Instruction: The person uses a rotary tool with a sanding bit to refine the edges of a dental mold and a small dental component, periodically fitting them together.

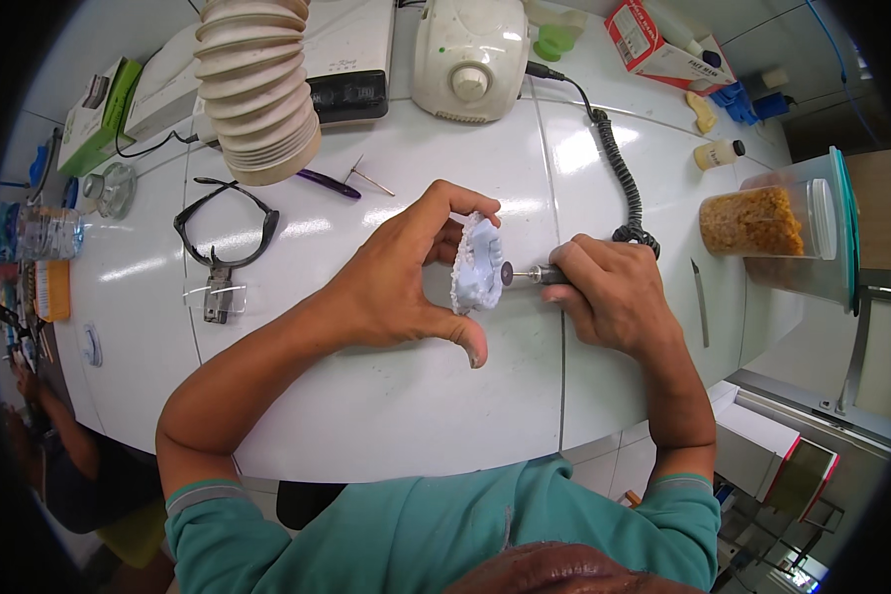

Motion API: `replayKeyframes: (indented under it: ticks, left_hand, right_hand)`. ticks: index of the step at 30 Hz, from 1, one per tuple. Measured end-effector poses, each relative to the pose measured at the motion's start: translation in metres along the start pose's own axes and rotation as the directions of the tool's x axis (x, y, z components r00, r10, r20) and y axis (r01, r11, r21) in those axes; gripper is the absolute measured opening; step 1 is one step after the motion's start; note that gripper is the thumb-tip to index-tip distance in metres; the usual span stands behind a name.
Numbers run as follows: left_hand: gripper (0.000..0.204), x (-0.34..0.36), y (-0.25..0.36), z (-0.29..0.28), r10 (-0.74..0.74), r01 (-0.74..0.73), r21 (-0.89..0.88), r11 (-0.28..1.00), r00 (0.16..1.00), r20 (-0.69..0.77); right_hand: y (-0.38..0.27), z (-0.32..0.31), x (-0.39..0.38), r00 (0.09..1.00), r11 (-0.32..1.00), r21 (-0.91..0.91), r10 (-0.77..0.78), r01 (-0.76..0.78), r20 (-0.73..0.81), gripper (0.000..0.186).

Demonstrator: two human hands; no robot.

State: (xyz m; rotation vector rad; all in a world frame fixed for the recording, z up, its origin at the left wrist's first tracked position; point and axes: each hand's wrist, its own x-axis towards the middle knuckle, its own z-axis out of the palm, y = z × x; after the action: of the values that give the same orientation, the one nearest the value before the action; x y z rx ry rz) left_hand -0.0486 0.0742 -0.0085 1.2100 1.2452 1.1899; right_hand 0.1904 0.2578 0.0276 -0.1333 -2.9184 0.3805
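Observation:
Between the thumb and fingers of my left hand (396,272) a pale blue dental cast (480,265) is held on edge, its rough, jagged rim toward my palm. My right hand (614,292) is closed round the dark handpiece of a rotary tool (549,274). A small dark cutting disc (508,274) on its metal shank points left, at the cast's right side. Whether the disc touches the cast I cannot tell. A coiled black cord (619,163) runs from behind my right hand up to a cream control box (472,59) with a round knob.
A ribbed suction hose (257,94) hangs at the upper left. Magnifier glasses (226,223), a purple pen-like tool (329,183) and a thin metal bur (373,182) lie left of centre. On the right are a knife (701,302) and a tub of orange-brown granules (752,223). Another person sits far left.

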Motion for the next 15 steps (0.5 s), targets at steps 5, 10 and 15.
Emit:
replayKeyframes:
  ticks: [5,10,15]
  left_hand:
    - [0.125,0.0004,0.0002,0.0003,0.014,-0.014,0.004,1.000,1.000,-0.006]
    - [0.125,0.0006,-0.0003,0.0010,0.020,-0.021,-0.006,1.000,1.000,-0.006]
    - [0.125,0.0010,0.0014,0.0009,0.011,-0.011,-0.013,1.000,1.000,0.000]
  right_hand:
    - [-0.0019,-0.0015,0.0013,1.000,1.000,-0.013,0.009,-0.009,0.015,0.034]
    - [-0.0018,-0.0007,0.0019,1.000,1.000,-0.021,0.004,-0.004,0.028,0.035]
    - [-0.0027,-0.0005,0.0027,1.000,1.000,-0.020,0.002,-0.002,0.028,0.035]
